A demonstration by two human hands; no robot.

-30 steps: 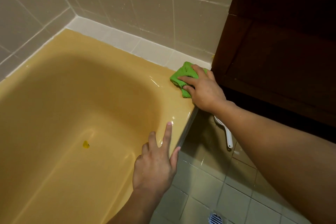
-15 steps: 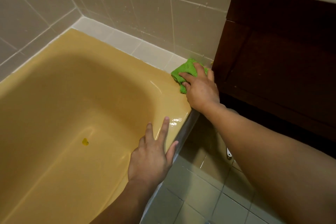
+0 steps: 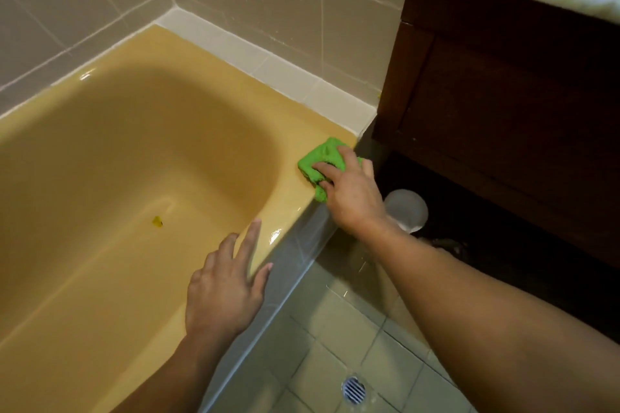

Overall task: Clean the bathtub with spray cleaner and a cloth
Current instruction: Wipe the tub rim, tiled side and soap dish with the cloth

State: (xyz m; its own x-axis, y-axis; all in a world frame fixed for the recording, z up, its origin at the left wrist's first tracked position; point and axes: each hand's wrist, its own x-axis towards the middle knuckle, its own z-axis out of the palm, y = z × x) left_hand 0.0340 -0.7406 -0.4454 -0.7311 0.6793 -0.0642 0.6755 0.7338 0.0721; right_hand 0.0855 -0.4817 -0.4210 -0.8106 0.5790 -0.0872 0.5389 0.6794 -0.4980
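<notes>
While the right hand (image 3: 349,191) presses the green cloth (image 3: 322,157) with spread fingers onto the bathtub (image 3: 201,54) rim's near corner, the left hand (image 3: 224,292) rests open on the rim, bracing. The glossy rim looks slick, so that palm could slide, or the cloth slip over the edge. The dark cabinet (image 3: 503,111) crowds the corner; a pale round thing (image 3: 406,211) sits on the floor beside the wrist.

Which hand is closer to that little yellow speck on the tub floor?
Left. The left hand rests on the bathtub rim, just right of and above the yellow speck; the right hand presses the green cloth at the rim's far corner, farther away.
</notes>
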